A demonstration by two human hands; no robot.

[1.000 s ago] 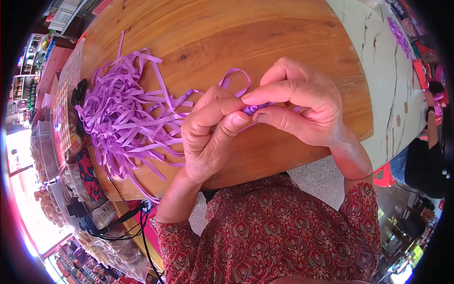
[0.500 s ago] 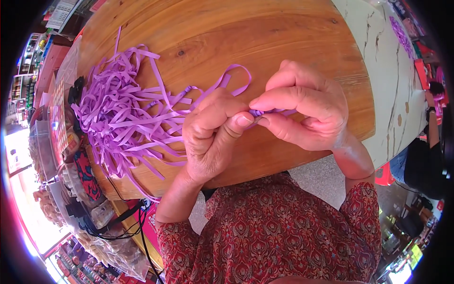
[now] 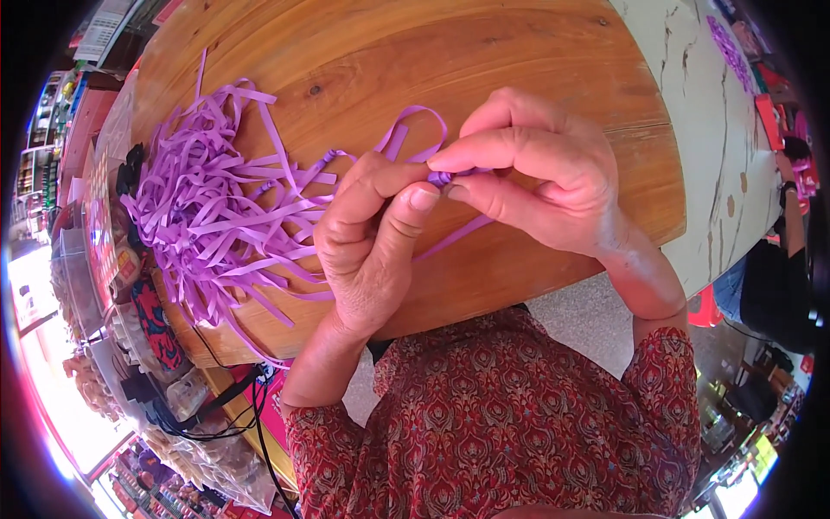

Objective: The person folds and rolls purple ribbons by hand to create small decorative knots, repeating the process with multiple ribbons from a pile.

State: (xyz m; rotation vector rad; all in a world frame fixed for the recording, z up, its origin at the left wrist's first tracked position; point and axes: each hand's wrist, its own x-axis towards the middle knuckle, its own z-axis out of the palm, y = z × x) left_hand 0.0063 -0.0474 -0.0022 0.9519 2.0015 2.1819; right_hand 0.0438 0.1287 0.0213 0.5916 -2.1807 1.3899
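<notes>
Between my two hands, above the middle of the table, is a purple ribbon (image 3: 441, 179) with a small coiled or knotted part. My left hand (image 3: 367, 238) is closed, its thumb and index finger at the left side of that part. From the right, my right hand (image 3: 545, 173) pinches the ribbon between thumb and forefinger. One ribbon tail (image 3: 458, 235) hangs below the right hand, and a ribbon loop (image 3: 437, 121) rises behind the left. A tangled heap of purple ribbons (image 3: 212, 199) lies to the left, some with tight coiled sections.
The wooden table (image 3: 415, 69) meets a white marbled surface (image 3: 709, 156) at the right, with more purple ribbon (image 3: 728, 52) at its far end. Bags and boxes crowd the left edge, with black cables (image 3: 216, 428) below. Another person (image 3: 769, 290) is at the far right.
Both hands have shifted slightly left and away from me with the ribbon. A ribbon tail now shows below the right hand. The heap looks the same.
</notes>
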